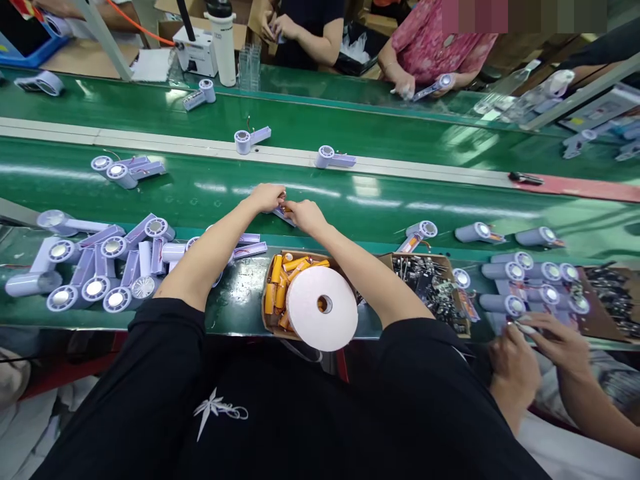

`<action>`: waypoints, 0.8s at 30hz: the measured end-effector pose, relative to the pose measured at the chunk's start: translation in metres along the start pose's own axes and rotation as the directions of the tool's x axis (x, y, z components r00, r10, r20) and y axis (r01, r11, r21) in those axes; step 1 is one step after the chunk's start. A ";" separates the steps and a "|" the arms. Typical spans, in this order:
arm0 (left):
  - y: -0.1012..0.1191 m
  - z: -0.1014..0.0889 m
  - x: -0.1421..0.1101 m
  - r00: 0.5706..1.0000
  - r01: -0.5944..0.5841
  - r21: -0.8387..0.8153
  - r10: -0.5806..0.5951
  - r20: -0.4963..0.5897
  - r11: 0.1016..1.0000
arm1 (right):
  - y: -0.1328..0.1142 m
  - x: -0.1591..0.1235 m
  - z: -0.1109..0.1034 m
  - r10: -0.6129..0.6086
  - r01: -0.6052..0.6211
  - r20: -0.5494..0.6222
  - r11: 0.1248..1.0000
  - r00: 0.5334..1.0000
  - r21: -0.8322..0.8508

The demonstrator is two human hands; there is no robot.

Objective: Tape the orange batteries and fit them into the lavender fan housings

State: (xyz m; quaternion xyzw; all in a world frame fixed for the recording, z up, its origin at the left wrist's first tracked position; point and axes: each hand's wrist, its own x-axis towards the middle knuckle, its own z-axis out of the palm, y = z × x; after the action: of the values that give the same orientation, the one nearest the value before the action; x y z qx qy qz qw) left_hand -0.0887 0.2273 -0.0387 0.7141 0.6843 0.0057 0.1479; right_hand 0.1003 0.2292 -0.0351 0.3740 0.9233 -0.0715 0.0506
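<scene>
Over the green belt, my left hand (269,198) and my right hand (306,216) meet, fingertips almost touching. Below them a lilac handheld-fan housing (286,217) shows only its handle end; my hands cover the rest. The left fingers are closed in a pinch, and what lies in them is too small to make out. Between my right fingertips a bit of orange shows, looking like a battery cell. Nearer to me, a cardboard box (267,313) holds orange battery cells (278,283), with a white tape roll (310,320) resting over its right part.
Several lilac fan housings (115,247) crowd the left bench; more fan housings (545,272) stand at right. A box of small black parts (425,283) is beside my right arm. A co-worker's hands (540,353) work at lower right; other people sit across the belt (400,133).
</scene>
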 end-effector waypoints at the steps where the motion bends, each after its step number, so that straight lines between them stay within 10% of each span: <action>1: 0.001 0.001 0.000 1.000 0.002 -0.006 -0.002 -0.007 1.000 | 0.000 -0.002 0.001 -0.001 0.001 0.000 1.000 1.000 -0.005; 16: 0.010 0.006 0.011 0.999 -0.004 -0.046 0.003 -0.040 0.999 | 0.027 0.012 -0.009 -0.139 0.112 0.180 0.982 0.974 0.151; 24: 0.020 0.013 0.020 0.999 0.005 -0.047 -0.007 -0.041 0.999 | 0.068 0.002 0.014 0.081 -0.176 0.213 0.862 0.974 0.475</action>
State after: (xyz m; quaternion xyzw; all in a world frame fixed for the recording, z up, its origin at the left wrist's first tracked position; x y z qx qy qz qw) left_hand -0.0655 0.2437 -0.0505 0.7079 0.6891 0.0361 0.1506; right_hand 0.1469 0.2759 -0.0558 0.4272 0.8387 -0.3348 0.0445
